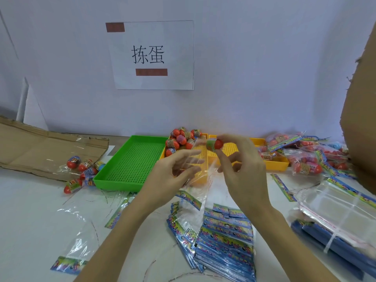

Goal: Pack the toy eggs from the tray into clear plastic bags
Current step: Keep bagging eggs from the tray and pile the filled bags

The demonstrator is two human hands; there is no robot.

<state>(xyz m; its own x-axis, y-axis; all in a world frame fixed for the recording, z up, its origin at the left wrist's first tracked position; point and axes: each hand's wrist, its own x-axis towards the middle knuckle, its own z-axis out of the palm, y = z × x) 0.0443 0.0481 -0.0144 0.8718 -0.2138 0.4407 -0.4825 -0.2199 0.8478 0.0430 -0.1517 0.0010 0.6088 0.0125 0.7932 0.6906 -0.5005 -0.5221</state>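
Up top, pinched a toy egg [214,144] in right hand [242,165] fingertips, over yellow tray [278,162]. Held clear bag [195,171] with left hand [173,176], fingers loosely curled round it

Red toy egg [215,144] — at clear bag [196,159] mouth

Two bare forearms and hands, no sleeves

The left hand [173,176] and right hand [242,169] both come up from the near edge of the counter [30,220], uncovered from the fingertips down to where the forearms leave view. No sleeve, cuff, glove, ring, watch or band shows on either one. The fingers are slim, and the nails that show look short and unpainted.
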